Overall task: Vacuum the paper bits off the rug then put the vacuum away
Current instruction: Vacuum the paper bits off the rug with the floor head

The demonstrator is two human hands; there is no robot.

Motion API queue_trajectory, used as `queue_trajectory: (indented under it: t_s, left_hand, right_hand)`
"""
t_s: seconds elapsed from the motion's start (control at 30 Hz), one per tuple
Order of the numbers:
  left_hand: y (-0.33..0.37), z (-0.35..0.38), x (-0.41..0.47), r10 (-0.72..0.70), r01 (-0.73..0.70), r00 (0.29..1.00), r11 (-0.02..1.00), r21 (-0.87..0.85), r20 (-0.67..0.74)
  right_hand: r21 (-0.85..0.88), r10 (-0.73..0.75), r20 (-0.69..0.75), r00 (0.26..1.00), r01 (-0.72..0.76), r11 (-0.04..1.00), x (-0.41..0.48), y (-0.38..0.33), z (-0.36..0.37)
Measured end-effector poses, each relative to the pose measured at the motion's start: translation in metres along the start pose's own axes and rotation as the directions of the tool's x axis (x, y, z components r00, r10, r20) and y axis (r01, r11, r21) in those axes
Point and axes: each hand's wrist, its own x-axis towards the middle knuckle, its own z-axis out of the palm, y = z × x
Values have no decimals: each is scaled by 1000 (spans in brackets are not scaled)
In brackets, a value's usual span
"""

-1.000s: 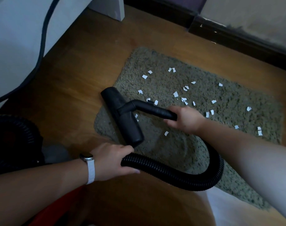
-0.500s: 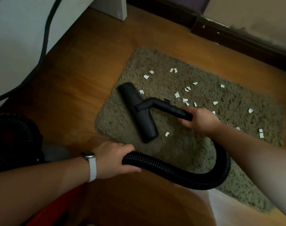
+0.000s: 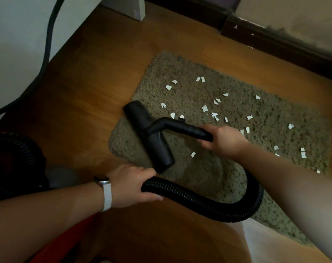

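Probably a home: wooden floor [image 3: 97, 103], shaggy rug [image 3: 275, 133], dark skirting board [image 3: 275, 40].

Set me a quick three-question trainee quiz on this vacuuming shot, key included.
1. True or false: the left hand grips the ribbed hose.
2. The right hand holds: A) the rigid tube behind the floor nozzle; B) a brush; C) nothing.
3. Fill in: the white paper bits lie on the ____.
Key: 1 true; 2 A; 3 rug.
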Motion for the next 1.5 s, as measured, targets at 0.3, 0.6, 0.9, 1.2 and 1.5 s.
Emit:
queue_trajectory:
  t_s: [0.3, 0.6, 0.9, 1.2, 1.5]
  left_hand:
    - [2, -7, 9, -28, 25, 996, 999, -37, -90]
    - [-27, -25, 24, -42, 27, 958, 998, -56, -284]
    - [-34, -42, 50, -24, 35, 982, 998, 56, -185]
    - [-29, -55, 74, 59, -38, 975, 994, 98, -213]
    - [-32, -84, 103, 152, -112, 954, 981, 161, -260]
  right_hand:
    - [166, 248, -93, 964, -231, 959, -18, 47, -8]
    - [111, 126, -141, 982, -111, 988, 23, 12, -26]
    - [22, 90, -76, 993, -89, 996, 49, 5, -29]
    - [112, 263, -103, 959, -251, 961, 24, 40, -33]
    - [79, 226, -133, 965, -217, 973, 29, 32, -38]
